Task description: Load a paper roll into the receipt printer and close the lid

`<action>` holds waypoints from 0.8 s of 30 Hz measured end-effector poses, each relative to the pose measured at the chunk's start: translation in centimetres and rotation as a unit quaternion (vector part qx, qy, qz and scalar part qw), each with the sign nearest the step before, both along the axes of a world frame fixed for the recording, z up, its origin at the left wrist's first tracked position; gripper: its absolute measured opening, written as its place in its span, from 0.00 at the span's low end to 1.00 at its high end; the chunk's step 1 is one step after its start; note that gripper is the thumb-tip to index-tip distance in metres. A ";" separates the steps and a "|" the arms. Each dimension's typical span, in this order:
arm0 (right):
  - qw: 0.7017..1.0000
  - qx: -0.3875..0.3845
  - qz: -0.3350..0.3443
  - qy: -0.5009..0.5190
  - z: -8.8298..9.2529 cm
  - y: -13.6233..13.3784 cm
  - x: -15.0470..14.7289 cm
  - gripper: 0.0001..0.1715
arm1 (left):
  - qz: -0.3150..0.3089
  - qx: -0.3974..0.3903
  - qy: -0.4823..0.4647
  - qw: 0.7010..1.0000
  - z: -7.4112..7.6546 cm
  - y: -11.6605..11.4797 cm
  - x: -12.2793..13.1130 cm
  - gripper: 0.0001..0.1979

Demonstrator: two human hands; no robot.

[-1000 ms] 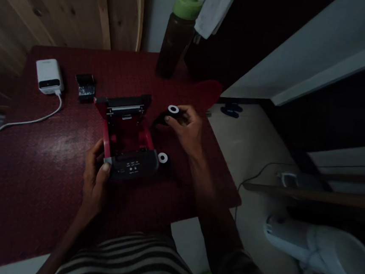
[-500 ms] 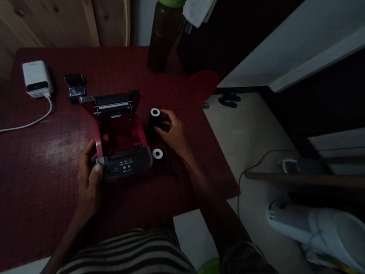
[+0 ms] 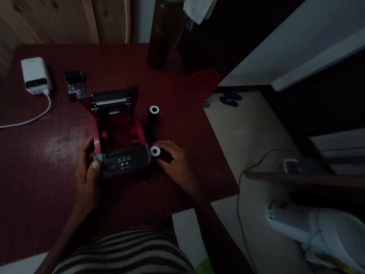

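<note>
Printer: a compact thermal receipt printer [image 3: 116,142] with its cover open, showing a deep red paper compartment between glossy red side walls. A dark grey front panel carries small buttons and pale markings, and a black bar with a silver strip runs across the far end.
Printer position: near the middle of the table [image 3: 32,175], closer to the near edge, angled slightly.
Left hand: the left hand [image 3: 88,167] grips the printer's near left corner, fingers curled beneath and thumb on top.
Right hand: the right hand [image 3: 175,164] is partly closed on a black roll [image 3: 163,154], its fingers wrapped over the roll.
Black roll: lies just beside the printer's near right corner, its white core [image 3: 154,151] facing the printer.
Second roll: a matching upright roll [image 3: 152,123] stands just off the printer's right side, white core on top.
Far left of table: a white power bank [image 3: 36,75] with a white cable [image 3: 20,123] running off the left edge, and a small black packet [image 3: 74,82] beside it.
Far edge: a dark bottle with a green cap [image 3: 164,29] stands at the edge, below a hanging white cloth [image 3: 200,2].
Near edge: the person's striped shirt [image 3: 127,256] shows.
</note>
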State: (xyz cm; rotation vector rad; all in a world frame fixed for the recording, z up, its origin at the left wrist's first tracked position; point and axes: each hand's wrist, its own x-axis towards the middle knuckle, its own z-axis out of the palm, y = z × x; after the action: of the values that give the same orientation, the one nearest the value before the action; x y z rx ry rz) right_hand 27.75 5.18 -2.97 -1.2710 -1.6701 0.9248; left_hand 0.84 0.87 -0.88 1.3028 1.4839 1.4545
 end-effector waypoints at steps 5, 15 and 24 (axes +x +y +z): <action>0.999 -0.008 -0.038 -0.001 1.5 -0.6 0.4 0.17 | 0.000 0.014 0.014 1.000 -0.2 0.0 -0.3 0.34; 0.952 0.144 0.180 -0.202 14.3 2.6 -2.4 0.19 | -0.023 0.023 0.000 0.999 0.4 -0.3 0.2 0.29; 0.864 0.096 0.198 -0.453 12.1 5.8 -10.6 0.16 | -0.014 0.004 0.001 1.000 0.1 -0.5 0.1 0.32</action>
State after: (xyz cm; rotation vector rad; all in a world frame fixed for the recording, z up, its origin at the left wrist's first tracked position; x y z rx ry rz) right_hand 17.16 11.03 9.15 -1.3306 -2.7590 0.3283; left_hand 0.91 0.32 -0.76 1.3255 1.4562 1.4422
